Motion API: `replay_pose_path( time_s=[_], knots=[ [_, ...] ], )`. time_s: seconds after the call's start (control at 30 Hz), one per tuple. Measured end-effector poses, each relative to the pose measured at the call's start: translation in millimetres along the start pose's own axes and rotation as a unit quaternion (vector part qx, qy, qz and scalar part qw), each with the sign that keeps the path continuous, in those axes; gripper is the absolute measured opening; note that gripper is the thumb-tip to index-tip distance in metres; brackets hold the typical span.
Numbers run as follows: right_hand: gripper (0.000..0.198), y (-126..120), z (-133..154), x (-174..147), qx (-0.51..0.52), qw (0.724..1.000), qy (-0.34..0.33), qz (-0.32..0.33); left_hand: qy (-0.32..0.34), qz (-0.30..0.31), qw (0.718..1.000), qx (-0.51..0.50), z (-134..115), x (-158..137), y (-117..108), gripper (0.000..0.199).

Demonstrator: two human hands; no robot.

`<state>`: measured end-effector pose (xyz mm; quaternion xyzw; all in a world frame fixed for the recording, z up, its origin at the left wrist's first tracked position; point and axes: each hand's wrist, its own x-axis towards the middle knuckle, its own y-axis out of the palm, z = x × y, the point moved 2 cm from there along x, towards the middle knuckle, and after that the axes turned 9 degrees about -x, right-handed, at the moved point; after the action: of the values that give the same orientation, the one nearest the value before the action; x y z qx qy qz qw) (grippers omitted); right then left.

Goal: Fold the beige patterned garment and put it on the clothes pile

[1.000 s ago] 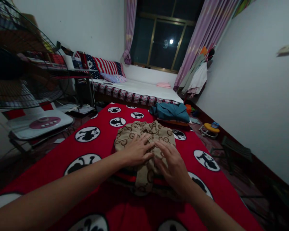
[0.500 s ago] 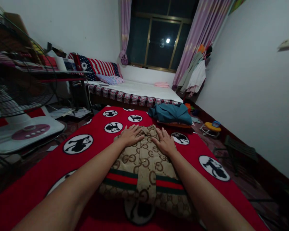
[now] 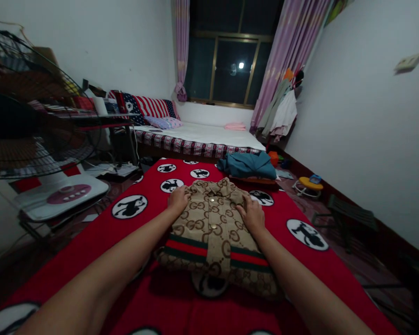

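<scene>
A folded tan shirt (image 3: 226, 235) with brown lettering, a collar, buttons and a green-red-green stripe lies in front of me on a red cloth (image 3: 150, 190) printed with black figures in white circles. At the shirt's upper left edge my left hand (image 3: 179, 197) is closed on the fabric, its fingertips partly hidden. My right hand (image 3: 254, 214) grips the opposite edge, thumb over the top and fingers along the side. Just beyond the shirt rests a pile of folded teal clothing (image 3: 247, 165).
A standing fan (image 3: 66, 190) is close on the left, before a cluttered desk (image 3: 104, 118). Behind the red surface is a bed (image 3: 202, 132) under a window. On the right floor are a yellow-topped stool (image 3: 309, 184) and a dark folding stool (image 3: 351, 214).
My hands have moved apart from lying flat on the shirt's upper part to its left and right edges, where they now grip it. The view has shifted slightly.
</scene>
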<state>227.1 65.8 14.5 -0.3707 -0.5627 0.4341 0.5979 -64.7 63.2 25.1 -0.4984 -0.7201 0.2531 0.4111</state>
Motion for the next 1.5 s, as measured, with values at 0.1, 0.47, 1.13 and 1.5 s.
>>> replay_pose_path(
  time_s=[0.1, 0.47, 1.13, 1.5],
  knots=[
    [0.032, -13.6, -3.4, 5.0, 0.094, 0.992, -0.058, -0.055, 0.045, -0.018, 0.998, -0.038, -13.9, 12.8, -15.5, 0.035],
    [0.055, -50.3, 13.7, 10.1, -0.042, 0.995, -0.082, 0.034, 0.013, 0.056, 0.998, 0.014, -23.3, 8.4, -39.9, 0.038],
    [0.055, -50.0, 42.1, -119.3, 0.052, 0.971, -0.223, 0.074, 0.182, 0.237, 0.954, 0.034, -16.9, -150.9, -24.6, 0.079],
    [0.034, -72.1, -50.4, -110.1, 0.066, 0.997, -0.019, 0.035, 0.010, 0.192, 0.981, 0.026, -7.1, -122.4, -101.4, 0.045]
  ],
)
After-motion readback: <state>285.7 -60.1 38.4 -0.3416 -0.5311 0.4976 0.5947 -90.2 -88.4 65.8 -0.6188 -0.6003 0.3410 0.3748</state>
